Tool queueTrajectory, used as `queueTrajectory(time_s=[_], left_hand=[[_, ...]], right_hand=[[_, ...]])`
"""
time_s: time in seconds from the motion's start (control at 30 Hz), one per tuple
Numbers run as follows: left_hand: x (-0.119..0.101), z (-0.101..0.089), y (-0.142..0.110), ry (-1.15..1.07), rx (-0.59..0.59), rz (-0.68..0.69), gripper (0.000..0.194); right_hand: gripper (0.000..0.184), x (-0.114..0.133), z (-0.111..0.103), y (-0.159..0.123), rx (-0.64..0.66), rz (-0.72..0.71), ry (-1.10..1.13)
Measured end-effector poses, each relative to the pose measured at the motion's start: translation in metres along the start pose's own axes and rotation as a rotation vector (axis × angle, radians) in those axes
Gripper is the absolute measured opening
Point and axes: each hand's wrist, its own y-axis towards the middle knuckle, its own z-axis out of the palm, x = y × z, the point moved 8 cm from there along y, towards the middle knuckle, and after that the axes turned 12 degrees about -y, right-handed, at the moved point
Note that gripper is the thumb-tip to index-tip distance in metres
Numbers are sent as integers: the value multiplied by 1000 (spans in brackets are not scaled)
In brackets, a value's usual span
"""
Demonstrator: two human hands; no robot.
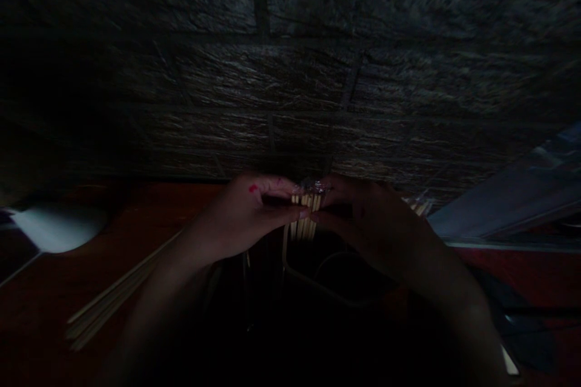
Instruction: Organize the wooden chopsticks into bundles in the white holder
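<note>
A small bundle of thin wooden sticks (305,228) stands roughly upright between my hands, its top end covered by shiny clear plastic (313,185). My left hand (245,211) pinches the bundle from the left, thumb across the front; red marks show near the thumb. From the other side, my right hand (363,208) closes on the same sticks, its thumb meeting the left one. The fingers behind the bundle are hidden. More long sticks (113,290) lie slanted on the brown surface beside my left forearm.
A dark stone-patterned wall (290,72) rises just behind my hands. A white rounded object (63,227) stands at the left. At the right are a pale slanted panel (508,193) and a clear wrapper with sticks (420,205). The lower middle is too dark to read.
</note>
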Motion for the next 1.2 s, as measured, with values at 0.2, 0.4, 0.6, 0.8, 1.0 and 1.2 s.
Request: queueTrajectory(time_s=[0.2,0.4,0.6,0.8,1.0,1.2], left_hand=[[1,-3,1,-31,-36,-28,18],[1,-1,2,-32,-50,23,18],[1,2,4,-29,-46,22,16],[3,3,5,-52,-53,-7,16],[-1,3,4,-66,-70,4,21],[0,2,5,-69,-94,30,24]], right_hand=[[10,1,-1,-1,-15,-7,21],[17,-1,-2,-1,-44,-14,76],[20,1,-4,0,-24,25,72],[21,0,-4,-3,-31,-5,66],[26,-4,-4,-6,-59,-9,93],[27,-4,-6,-7,-79,-1,112]])
